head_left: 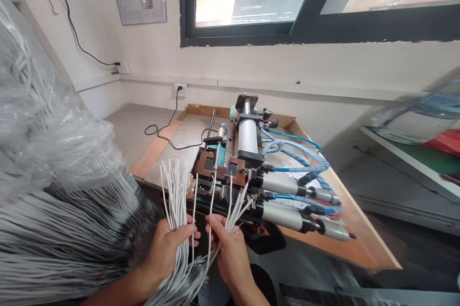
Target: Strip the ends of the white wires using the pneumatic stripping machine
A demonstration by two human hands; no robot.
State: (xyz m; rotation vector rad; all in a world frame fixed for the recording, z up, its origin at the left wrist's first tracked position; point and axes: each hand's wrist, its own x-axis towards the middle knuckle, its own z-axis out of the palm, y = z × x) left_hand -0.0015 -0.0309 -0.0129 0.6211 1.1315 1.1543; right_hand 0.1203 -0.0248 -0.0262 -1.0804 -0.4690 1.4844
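Note:
My left hand [172, 244] is closed round a bunch of white cables [175, 191], whose ends fan upward. One cable stands apart between its thumb and fingers. My right hand [228, 243] grips a smaller group of white cables [235, 212], some with coloured tips, and pinches a single cable [212, 200] pointing toward the machine. Below both hands the cables run together into a loose bundle [187, 279]. Just beyond the cable ends stands a pneumatic machine [247, 136] with silver cylinders and dark clamping blocks.
To the left hangs a large mass of grey-white cables [53, 234], partly wrapped in clear plastic [46, 119]. Blue air hoses [305, 169] loop right of the machine. A wooden border [373, 243] edges the bench. At the right is a shelf [417, 153] with a large clear bottle [420, 112].

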